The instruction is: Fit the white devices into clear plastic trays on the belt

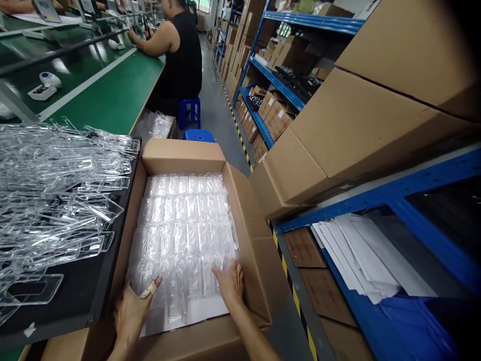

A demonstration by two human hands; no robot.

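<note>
An open cardboard box (246,235) stands before me, holding rows of clear plastic pieces in plastic bags (184,215). A white sheet (206,307) shows beneath them at the near end. Inside the near left corner is my left hand (133,308), thumb stretched out with a bandage around it, holding nothing that I can see. My right hand (231,283) rests at the near right, fingers apart, by the edge of the bagged pieces and the box's right wall. Whether its fingertips press on the bags I cannot tell.
Left of the box, a black tray (99,281) carries a heap of clear plastic frames (63,195). A green workbench (112,95) runs beyond it, where a person (184,55) sits. Blue shelving (376,193) with large cartons (361,115) and white papers (356,250) lines the right.
</note>
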